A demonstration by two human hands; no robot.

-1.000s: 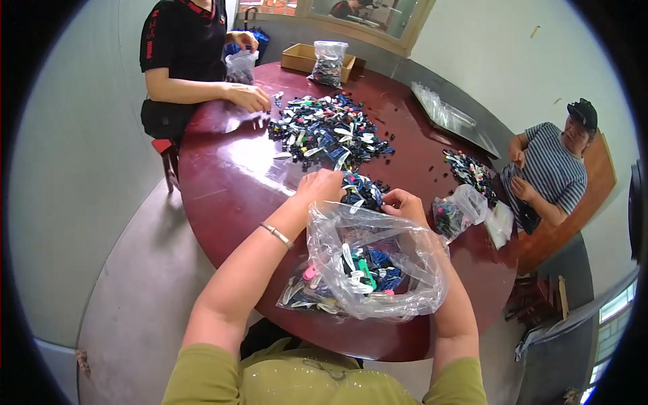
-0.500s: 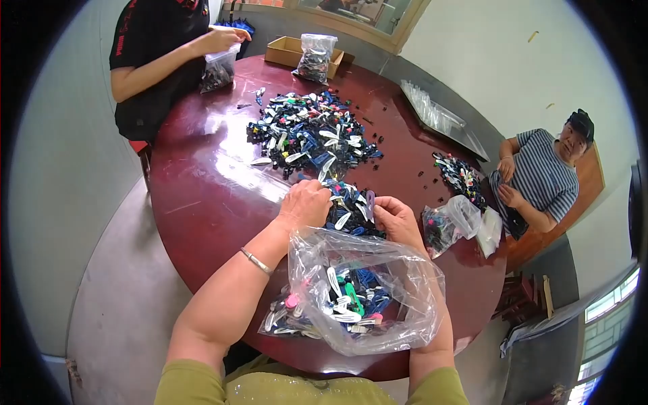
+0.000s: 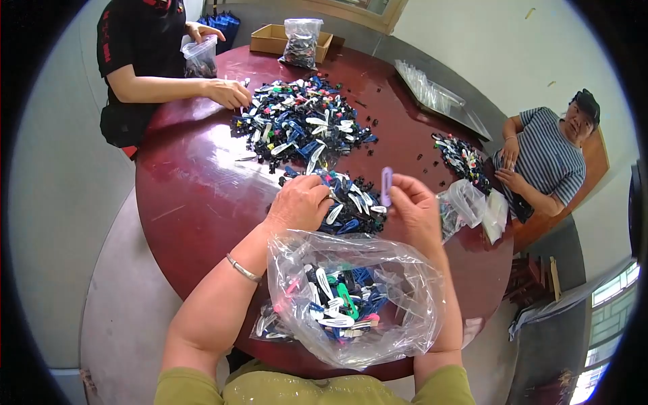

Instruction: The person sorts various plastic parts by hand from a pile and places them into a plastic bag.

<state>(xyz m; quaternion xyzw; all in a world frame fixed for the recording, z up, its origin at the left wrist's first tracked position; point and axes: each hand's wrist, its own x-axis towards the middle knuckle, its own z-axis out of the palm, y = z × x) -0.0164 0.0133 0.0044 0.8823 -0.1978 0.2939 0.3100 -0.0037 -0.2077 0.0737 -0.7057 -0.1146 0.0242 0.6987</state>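
Observation:
Pinched in my right hand (image 3: 415, 206) is a purple hair clip (image 3: 387, 187), upright above the right edge of the near pile. My left hand (image 3: 299, 204) rests at the left side of that near pile of clips (image 3: 351, 206), its fingers bent together; whatever they hold is hidden. Just below both hands, an open clear plastic bag (image 3: 412, 324) stands between my forearms. White, blue, green and pink clips (image 3: 337, 304) lie inside it.
A large clip pile (image 3: 297, 121) lies beyond my hands. Left, a person in black (image 3: 135, 67) reaches to it. Right, a person in stripes (image 3: 543, 152) sits by a smaller pile (image 3: 462, 158). Farther back are a cardboard box (image 3: 268, 39), filled bag (image 3: 301, 44) and tray (image 3: 442, 101).
My right hand has lifted the purple clip away from the near pile, up and to the right. The person in black has lowered one hand to the large pile.

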